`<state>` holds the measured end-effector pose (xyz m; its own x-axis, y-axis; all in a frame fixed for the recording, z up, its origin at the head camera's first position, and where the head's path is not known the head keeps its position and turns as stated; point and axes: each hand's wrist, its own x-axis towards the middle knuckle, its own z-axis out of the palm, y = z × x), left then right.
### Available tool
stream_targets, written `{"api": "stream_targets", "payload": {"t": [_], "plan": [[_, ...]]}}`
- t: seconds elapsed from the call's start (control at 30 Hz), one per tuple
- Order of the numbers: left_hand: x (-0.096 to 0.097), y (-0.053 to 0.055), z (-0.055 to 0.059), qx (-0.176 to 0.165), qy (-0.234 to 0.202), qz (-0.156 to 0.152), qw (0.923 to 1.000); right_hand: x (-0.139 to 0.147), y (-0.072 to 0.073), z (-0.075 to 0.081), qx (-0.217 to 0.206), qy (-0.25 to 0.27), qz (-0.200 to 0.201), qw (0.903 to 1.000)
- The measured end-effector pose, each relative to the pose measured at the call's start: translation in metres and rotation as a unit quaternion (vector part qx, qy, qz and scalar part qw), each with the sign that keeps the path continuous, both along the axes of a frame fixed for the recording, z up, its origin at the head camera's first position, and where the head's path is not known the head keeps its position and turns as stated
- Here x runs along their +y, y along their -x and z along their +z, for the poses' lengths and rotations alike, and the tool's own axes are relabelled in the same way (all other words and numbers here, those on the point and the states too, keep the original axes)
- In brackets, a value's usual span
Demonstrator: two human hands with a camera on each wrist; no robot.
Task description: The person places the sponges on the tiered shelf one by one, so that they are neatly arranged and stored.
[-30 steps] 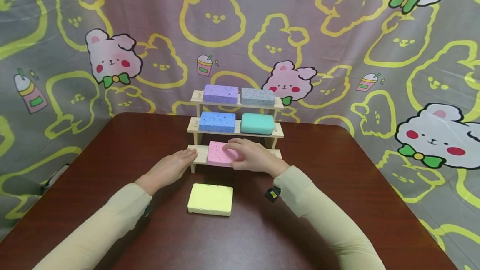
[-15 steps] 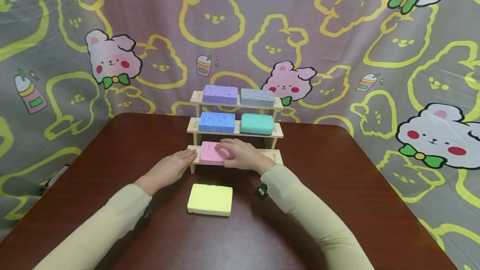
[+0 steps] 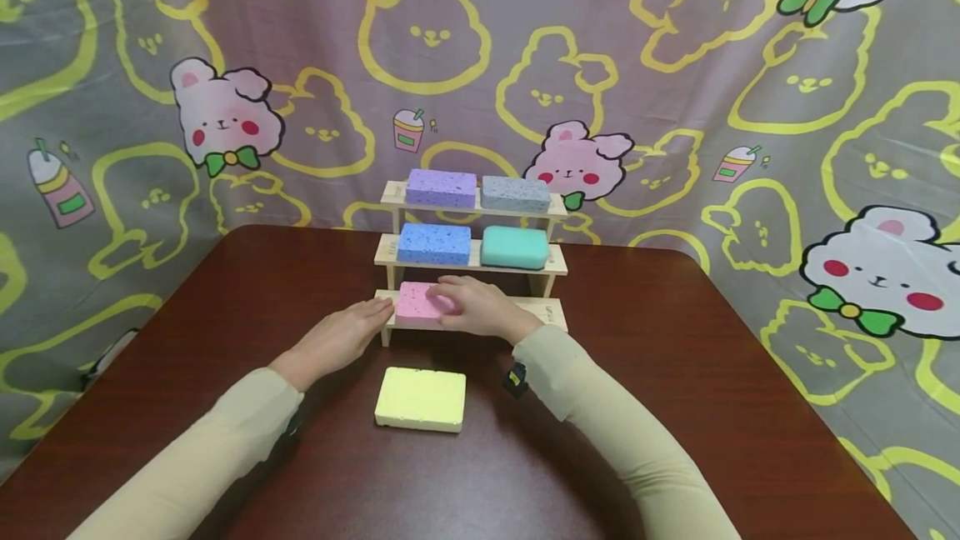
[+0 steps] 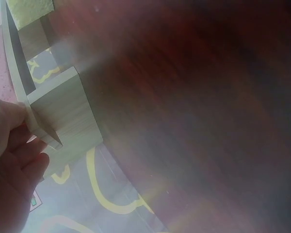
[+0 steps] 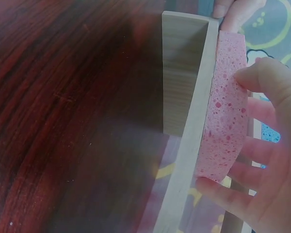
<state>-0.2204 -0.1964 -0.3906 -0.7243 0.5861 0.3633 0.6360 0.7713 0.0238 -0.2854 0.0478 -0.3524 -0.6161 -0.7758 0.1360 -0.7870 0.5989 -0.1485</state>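
Observation:
A pink sponge [image 3: 417,303] lies flat on the bottom step of a three-tier wooden rack [image 3: 536,310], near its left end. My right hand [image 3: 483,307] grips that sponge from above; in the right wrist view the thumb and fingers [image 5: 262,77] spread around its pitted pink side [image 5: 225,109]. At the same step's left end, my left hand [image 3: 341,338] steadies the rack. The left wrist view shows that hand's thumb and fingers [image 4: 31,162] pinching the end of the board [image 4: 46,132]. The sponge's right part is hidden behind the right hand.
A yellow sponge [image 3: 421,399] lies on the dark wooden table [image 3: 420,490] before the rack. The middle step bears a blue sponge [image 3: 434,244] and a teal sponge [image 3: 514,247]. On the top step are a purple sponge [image 3: 441,188] and a grey one. A patterned curtain [image 3: 300,40] hangs behind.
My right hand has slid the pink sponge leftward along the bottom step, close to the left fingertips. The left hand has stayed at the step's left end.

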Motion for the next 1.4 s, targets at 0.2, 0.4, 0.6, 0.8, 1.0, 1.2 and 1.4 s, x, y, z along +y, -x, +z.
{"api": "stream_targets", "payload": {"t": [0.2,0.4,0.6,0.8,1.0,1.2,1.4], "plan": [[0.0,0.0,0.0,-0.006,-0.001,0.001,1.0,-0.001,0.001,0.0,-0.012,-0.005,-0.007,0.9999],[0.0,0.0,0.0,-0.01,0.0,0.003,0.9999,0.0,0.0,0.0,-0.017,-0.005,-0.008,0.9998],[0.0,0.001,0.0,-0.012,0.001,0.003,0.9999,0.003,-0.001,0.001,-0.014,0.001,-0.002,0.9999],[0.0,0.0,0.001,-0.011,0.0,0.002,0.9999,0.006,-0.004,0.003,-0.002,0.007,0.0,1.0],[0.0,0.0,0.001,-0.014,0.003,0.005,0.9999,0.011,-0.009,0.005,0.01,0.02,0.011,0.9997],[0.0,0.001,0.001,-0.017,0.006,0.006,0.9998,0.018,-0.019,0.009,0.024,0.04,0.027,0.9985],[-0.001,0.001,-0.001,-0.013,0.006,0.004,0.9999,0.025,-0.033,0.012,0.04,0.072,0.059,0.9948]]}}
